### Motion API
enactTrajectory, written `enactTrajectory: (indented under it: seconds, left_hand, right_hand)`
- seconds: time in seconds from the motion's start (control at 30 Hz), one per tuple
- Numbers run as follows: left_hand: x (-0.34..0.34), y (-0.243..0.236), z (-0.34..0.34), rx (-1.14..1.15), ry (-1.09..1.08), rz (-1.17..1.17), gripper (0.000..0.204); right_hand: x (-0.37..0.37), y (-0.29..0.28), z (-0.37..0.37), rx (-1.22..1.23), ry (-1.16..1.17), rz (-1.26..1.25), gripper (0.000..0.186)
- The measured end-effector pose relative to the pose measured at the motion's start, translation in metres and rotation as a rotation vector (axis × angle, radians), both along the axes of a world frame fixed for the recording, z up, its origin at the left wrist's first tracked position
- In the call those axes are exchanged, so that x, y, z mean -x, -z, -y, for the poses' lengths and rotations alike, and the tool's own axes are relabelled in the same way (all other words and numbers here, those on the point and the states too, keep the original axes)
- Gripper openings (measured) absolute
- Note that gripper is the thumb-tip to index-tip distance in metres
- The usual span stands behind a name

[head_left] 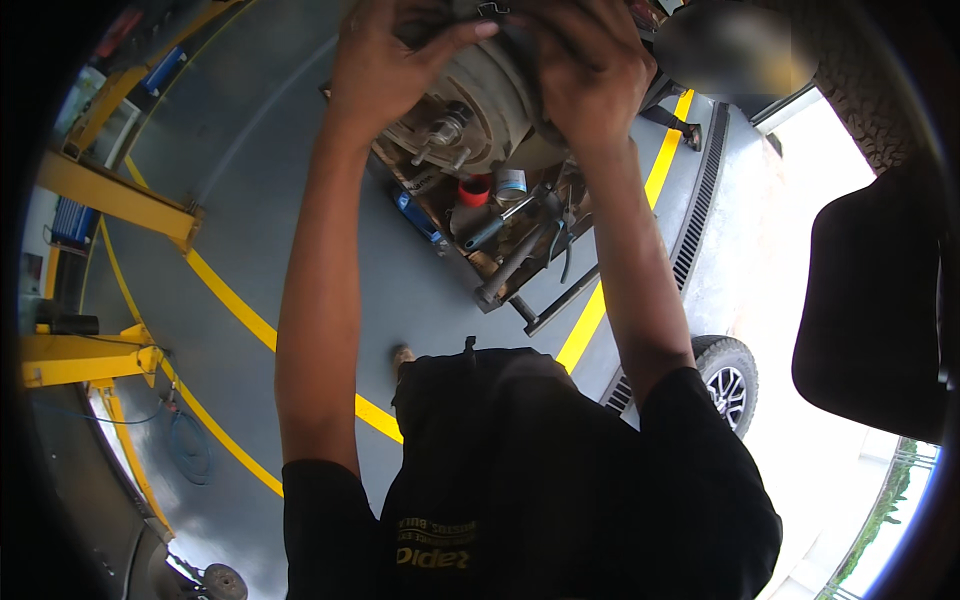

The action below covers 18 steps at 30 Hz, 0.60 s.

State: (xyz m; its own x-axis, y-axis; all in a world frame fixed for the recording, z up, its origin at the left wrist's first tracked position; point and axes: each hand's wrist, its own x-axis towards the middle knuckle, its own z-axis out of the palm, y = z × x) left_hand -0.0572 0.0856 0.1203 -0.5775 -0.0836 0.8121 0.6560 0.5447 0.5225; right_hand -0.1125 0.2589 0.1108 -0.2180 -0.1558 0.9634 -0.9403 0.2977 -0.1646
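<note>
Left grip (388, 68) beside wire clip (492, 9)

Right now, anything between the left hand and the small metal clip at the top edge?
Nothing visible. The left hand has its thumb tip right by the small metal clip; the right hand is opposite. Anything above the frame is unseen.

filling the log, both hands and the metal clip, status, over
Left hand, right hand raised; picture edge hides grip. Metal clip near left thumb. Studded metal disc below, nothing seen blocking hands.
</note>
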Motion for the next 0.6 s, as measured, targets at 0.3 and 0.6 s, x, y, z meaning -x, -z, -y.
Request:
enactTrajectory:
  seconds: [0.3, 0.6]
  left_hand:
    - [0.007, 0.018, -0.008, 0.19, -0.324, -0.315, 0.028]
    - [0.011, 0.025, -0.01, 0.116, -0.35, -0.294, 0.05]
  right_hand:
    - [0.007, 0.001, 0.007, 0.104, 0.022, 0.003, 0.018]
    - [0.004, -0.009, 0.005, 0.019, 0.012, -0.013, 0.017]
